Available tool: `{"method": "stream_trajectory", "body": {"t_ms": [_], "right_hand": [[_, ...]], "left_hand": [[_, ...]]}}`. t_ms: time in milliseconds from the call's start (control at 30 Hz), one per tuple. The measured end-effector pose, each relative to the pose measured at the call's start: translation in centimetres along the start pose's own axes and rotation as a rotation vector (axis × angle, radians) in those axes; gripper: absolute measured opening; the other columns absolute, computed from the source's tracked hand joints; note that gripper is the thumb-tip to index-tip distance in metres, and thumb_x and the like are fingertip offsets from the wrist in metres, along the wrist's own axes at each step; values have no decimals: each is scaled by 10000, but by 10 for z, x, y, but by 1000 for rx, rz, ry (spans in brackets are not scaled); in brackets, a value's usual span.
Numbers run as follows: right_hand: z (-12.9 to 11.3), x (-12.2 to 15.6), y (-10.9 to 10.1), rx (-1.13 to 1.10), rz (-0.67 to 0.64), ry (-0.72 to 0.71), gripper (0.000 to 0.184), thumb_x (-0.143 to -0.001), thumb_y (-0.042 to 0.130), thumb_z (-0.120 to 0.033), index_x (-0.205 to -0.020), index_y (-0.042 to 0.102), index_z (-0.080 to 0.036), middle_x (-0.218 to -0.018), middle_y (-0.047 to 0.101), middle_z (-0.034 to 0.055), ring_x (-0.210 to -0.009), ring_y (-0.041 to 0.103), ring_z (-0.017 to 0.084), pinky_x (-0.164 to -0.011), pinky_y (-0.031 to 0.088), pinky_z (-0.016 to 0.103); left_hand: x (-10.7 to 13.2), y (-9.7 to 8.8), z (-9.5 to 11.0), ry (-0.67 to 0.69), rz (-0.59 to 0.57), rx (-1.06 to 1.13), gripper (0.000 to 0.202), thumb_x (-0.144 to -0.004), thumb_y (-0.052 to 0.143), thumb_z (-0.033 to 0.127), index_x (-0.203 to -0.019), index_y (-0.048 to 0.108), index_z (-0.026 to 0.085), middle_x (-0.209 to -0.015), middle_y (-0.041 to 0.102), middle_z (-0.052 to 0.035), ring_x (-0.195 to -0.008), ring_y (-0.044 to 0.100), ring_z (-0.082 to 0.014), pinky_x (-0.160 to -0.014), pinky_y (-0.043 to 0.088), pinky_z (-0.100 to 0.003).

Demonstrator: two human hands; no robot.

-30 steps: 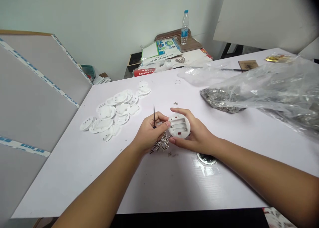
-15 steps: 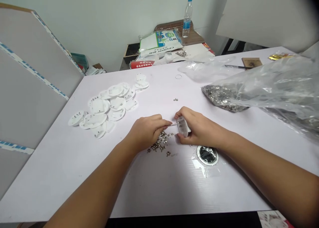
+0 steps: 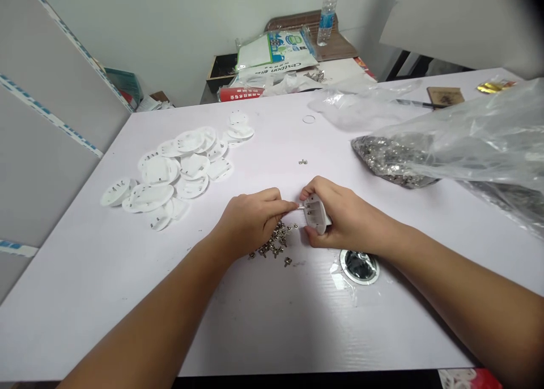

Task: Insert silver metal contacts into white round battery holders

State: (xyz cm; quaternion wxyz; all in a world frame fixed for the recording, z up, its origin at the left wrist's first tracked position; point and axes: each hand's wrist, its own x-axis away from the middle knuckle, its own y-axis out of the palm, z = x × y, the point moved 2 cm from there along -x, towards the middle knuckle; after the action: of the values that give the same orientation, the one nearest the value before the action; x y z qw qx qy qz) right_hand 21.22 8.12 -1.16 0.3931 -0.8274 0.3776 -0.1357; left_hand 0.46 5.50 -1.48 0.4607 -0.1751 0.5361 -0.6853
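Head view: the left hand [image 3: 253, 222] was closed in a pinch on a slim metal tool [image 3: 301, 207], whose far end met the white round case [image 3: 315, 216] between the hands. The right hand [image 3: 342, 214], half-curled, gripped that case on edge. Small metal pieces [image 3: 274, 244] lay below the left fingers. Firm support and straight, light pressure seemed wisest.

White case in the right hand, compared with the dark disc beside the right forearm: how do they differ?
Pose: the white case is tilted up in the right hand, while the dark disc lies flat on the table.
Color: the white case is plain white; the dark disc is black with a pale, silvery rim.
Shape: the white case shows a hollow side; the dark disc's top looks flat.
Both have a rounded outline.
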Motion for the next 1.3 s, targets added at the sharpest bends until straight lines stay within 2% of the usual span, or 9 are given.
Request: {"method": "stream_trajectory", "body": {"t_ms": [367, 600, 733, 1000, 1300], "right_hand": [[-2, 0, -1, 31, 12, -11, 404, -741, 663, -276, -1071, 435, -227, -1035, 561, 19, -693, 568, 131, -600, 470, 292], [-2, -1, 0, 43, 17, -30, 401, -738, 662, -280, -1064, 435, -228, -1027, 558, 22, -726, 575, 146, -616, 474, 301], [-2, 0, 1, 37, 18, -38, 400, -737, 659, -269, -1065, 433, -230, -1031, 556, 21, -740, 580, 148, -631, 481, 303], [-2, -2, 0, 22, 7, -21, 409, -733, 671, -281, -1062, 434, -231, -1027, 557, 23, -679, 561, 129, -570, 468, 287], [-1, -1, 2, 17, 31, -47, 406, -730, 673, -272, -1058, 437, -230, -1079, 552, 44, -788, 600, 169, -628, 503, 304]], "left_hand": [[0, -2, 4, -34, -11, -36, 495, -811, 429, 20, -1122, 718, 275, -758, 575, 23, -559, 430, -69, -504, 326, -207], [-1, -3, 6, -77, -31, -54, 491, -803, 432, 20, -1089, 727, 289, -742, 567, 26, -566, 441, -73, -510, 330, -211], [-2, -3, 6, -57, -28, -75, 513, -795, 431, 12, -1108, 720, 297, -750, 571, 30, -558, 430, -72, -499, 316, -212], [-1, -2, 1, -49, -19, -28, 487, -805, 441, 19, -1090, 726, 292, -752, 576, 33, -573, 450, -70, -514, 338, -210], [-3, -3, 4, -68, -41, -61, 486, -789, 429, 12, -1053, 726, 292, -756, 579, 31, -581, 455, -73, -520, 327, -219]]}}
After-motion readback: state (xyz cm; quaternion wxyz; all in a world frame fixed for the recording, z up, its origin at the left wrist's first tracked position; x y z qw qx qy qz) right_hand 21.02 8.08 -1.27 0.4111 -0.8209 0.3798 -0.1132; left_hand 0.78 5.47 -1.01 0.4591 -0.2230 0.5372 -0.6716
